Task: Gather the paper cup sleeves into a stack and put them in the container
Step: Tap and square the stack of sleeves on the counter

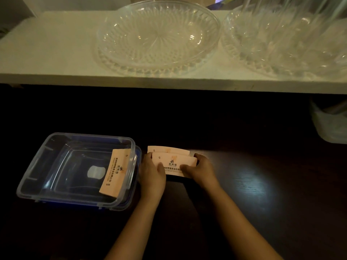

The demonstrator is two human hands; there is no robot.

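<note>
Sleeves point(173, 163) sat mid-bench beside the container point(30, 186), half-squared | left hand point(153, 170) and right hand point(199, 168) pinched the stack's ends, fingers closed on it | one sleeve point(115, 173) already leaned inside; the stack was yet to go in.

Open dark tabletop point(253, 184) rightward; container point(33, 182) close left, shelf point(56, 77) overhanging behind.
</note>
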